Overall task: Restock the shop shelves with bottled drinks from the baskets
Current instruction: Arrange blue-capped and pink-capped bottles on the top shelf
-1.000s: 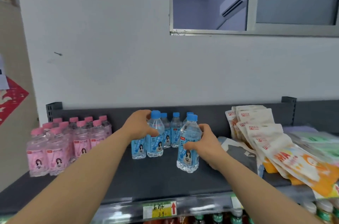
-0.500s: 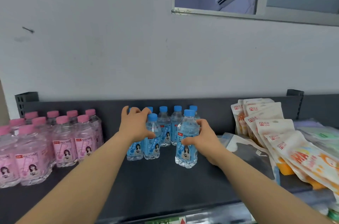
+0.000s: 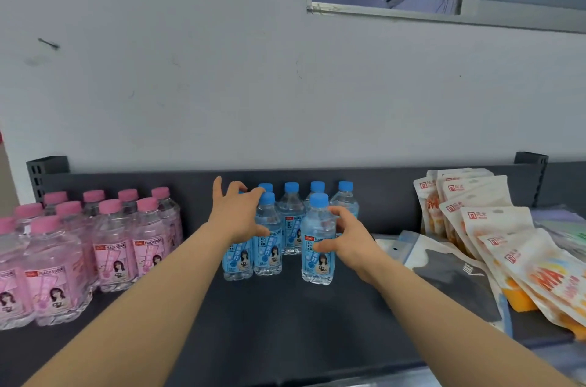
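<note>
The placing step looks nearly done: a blue-capped bottle [image 3: 318,241] stands on the shelf [image 3: 285,323] at five o'clock of the blue cluster [image 3: 291,222]. The right hand [image 3: 350,242] curls round it, and the left hand [image 3: 236,218] lies spread over the bottles at eight o'clock. Next, I'd say, it wants nudging back into line before letting go.

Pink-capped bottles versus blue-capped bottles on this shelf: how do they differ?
The pink-capped bottles have pink labels; the blue-capped bottles have blue ones. The pink-capped bottles stand at the left of the shelf, the blue-capped bottles mid-shelf. Nobody touches the pink-capped bottles, while the left hand and right hand are on the blue-capped bottles. Both are clear, upright bottles of like shape.
</note>
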